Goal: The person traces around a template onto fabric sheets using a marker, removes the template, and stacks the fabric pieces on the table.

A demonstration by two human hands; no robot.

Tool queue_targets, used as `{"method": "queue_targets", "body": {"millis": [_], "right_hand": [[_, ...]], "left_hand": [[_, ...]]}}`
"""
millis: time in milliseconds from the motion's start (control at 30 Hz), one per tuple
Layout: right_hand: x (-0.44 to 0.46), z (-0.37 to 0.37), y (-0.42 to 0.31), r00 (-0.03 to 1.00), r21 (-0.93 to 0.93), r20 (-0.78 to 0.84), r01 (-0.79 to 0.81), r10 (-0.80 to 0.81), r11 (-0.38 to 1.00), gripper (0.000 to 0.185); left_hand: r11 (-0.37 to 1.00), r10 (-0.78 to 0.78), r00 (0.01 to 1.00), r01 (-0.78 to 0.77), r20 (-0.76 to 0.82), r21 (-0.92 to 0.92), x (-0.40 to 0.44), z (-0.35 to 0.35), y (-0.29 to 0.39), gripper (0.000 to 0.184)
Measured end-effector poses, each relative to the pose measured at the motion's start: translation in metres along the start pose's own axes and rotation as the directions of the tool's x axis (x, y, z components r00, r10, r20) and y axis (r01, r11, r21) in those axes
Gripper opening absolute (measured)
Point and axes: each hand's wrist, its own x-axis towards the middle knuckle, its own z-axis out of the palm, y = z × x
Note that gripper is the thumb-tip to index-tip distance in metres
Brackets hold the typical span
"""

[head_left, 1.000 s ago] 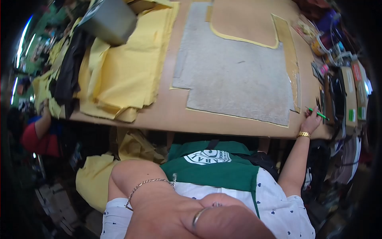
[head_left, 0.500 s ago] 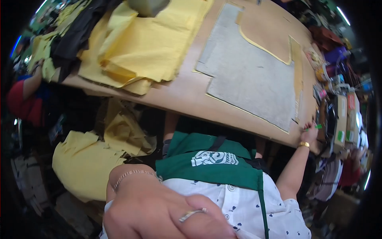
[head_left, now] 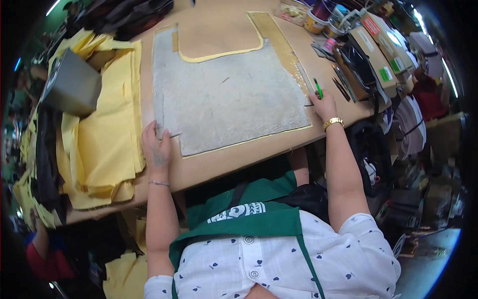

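Observation:
A large grey pattern sheet (head_left: 224,94) with a curved cut-out lies on the brown tabletop, over a yellow layer that shows along its edges. My left hand (head_left: 158,152) touches the lower left notch of the sheet, its thumb and fingers apart and holding nothing. At the right edge, my right hand (head_left: 324,104) is closed round a green pen (head_left: 318,87) that stands up from the fingers. Its lower tip is hidden by the hand.
Folded yellow fabric (head_left: 117,114) is piled on the left, with a grey metal block (head_left: 74,84) on top. Pens (head_left: 341,82), a cardboard box (head_left: 373,57) and tubs (head_left: 316,22) line the right side. Another person's red sleeve (head_left: 47,254) shows at lower left.
My left hand has gone from close in front of the camera to the sheet's left edge. My right hand still holds the pen near the sheet's right edge. The view has turned.

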Motion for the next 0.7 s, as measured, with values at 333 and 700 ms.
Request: {"method": "queue_targets", "body": {"millis": [333, 700], "right_hand": [[-0.020, -0.037, -0.005, 0.818, 0.125, 0.576, -0.092, 0.003, 0.988, 0.040], [-0.105, -0.058, -0.033, 0.813, 0.132, 0.542, 0.167, -0.212, 0.977, 0.055]], "left_hand": [[0.135, -0.489, 0.652, 0.713, 0.580, -0.688, 0.017, -0.039, -0.017, 0.035], [0.050, -0.414, 0.717, 0.632, 0.560, -0.773, -0.052, -0.093, -0.029, 0.053]]}}
